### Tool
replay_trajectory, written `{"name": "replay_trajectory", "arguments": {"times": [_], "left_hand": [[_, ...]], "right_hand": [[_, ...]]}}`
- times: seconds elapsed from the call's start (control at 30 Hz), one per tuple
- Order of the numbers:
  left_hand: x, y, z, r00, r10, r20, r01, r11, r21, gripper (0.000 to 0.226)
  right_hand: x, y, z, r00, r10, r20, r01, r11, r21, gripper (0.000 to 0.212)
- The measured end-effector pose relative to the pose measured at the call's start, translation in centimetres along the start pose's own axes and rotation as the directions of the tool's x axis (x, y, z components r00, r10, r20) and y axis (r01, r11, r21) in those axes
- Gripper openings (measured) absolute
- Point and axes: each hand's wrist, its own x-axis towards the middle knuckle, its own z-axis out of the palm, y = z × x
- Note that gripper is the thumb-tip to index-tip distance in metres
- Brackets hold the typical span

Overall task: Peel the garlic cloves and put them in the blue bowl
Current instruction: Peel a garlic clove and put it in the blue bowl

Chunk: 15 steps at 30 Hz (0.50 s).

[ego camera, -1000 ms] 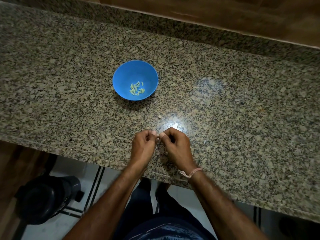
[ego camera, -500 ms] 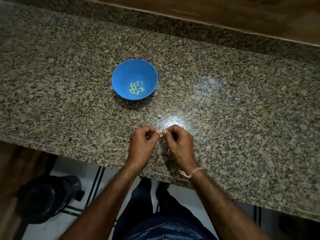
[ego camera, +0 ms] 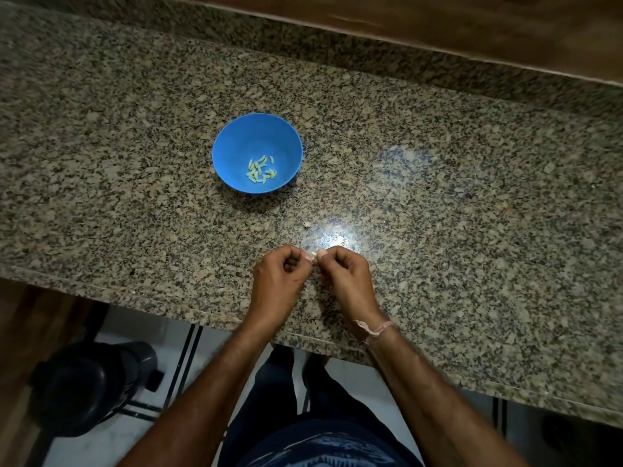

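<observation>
Standing at the near edge of the counter point(ego camera: 472, 230), a person; a dark bin point(ego camera: 91, 382) on the floor near left, under the overhang. A thin thread band point(ego camera: 377, 329) on the right wrist. Both hands are raised just over the near strip of the counter, knuckles up, fingers curled in. The left hand point(ego camera: 276, 281) and right hand point(ego camera: 347, 274) meet tip to tip, each pinching one end of a small pale garlic clove point(ego camera: 314, 256) between thumb and forefinger. Most of it is hidden by the nails, so I cannot tell how much skin is left. The two-sided pinch looks meant to steady the clove with one hand while the other nail works the skin off; peeling seems to be in hand. Just beyond the hands, by the glare of a lamp, lies a pale scrap point(ego camera: 306, 224), probably shed skin. Farther and a little left sits the blue bowl point(ego camera: 242, 139), well apart from the hands, with a small heap of peeled cloves point(ego camera: 261, 170) at its bottom, likely set back to keep skins out. A wooden wall point(ego camera: 438, 21) runs along the far side.
</observation>
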Motion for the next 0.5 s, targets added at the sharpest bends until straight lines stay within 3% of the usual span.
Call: {"name": "replay_trajectory", "arguments": {"times": [0.13, 0.27, 0.43, 0.5], "left_hand": [[-0.51, -0.36, 0.61, 0.997, 0.066, -0.037, -0.059, 0.985, 0.163, 0.005], [-0.09, -0.73, 0.73, 0.994, 0.037, -0.106, -0.025, 0.993, 0.119, 0.010], [0.17, -0.26, 0.26, 0.995, 0.090, -0.037, -0.087, 0.994, 0.071, 0.007], [0.30, -0.29, 0.07, 0.995, 0.093, -0.038, -0.088, 0.990, 0.109, 0.004]], "right_hand": [[0.21, -0.18, 0.00, 0.995, 0.098, 0.014, -0.099, 0.986, 0.137, 0.021], [0.42, -0.29, -0.24, 0.990, 0.132, 0.048, -0.136, 0.985, 0.103, 0.025], [0.24, -0.51, -0.26, 0.967, 0.214, 0.138, -0.229, 0.968, 0.107, 0.019], [0.16, -0.60, -0.12, 0.972, 0.182, 0.146, -0.195, 0.978, 0.079, 0.021]]}}
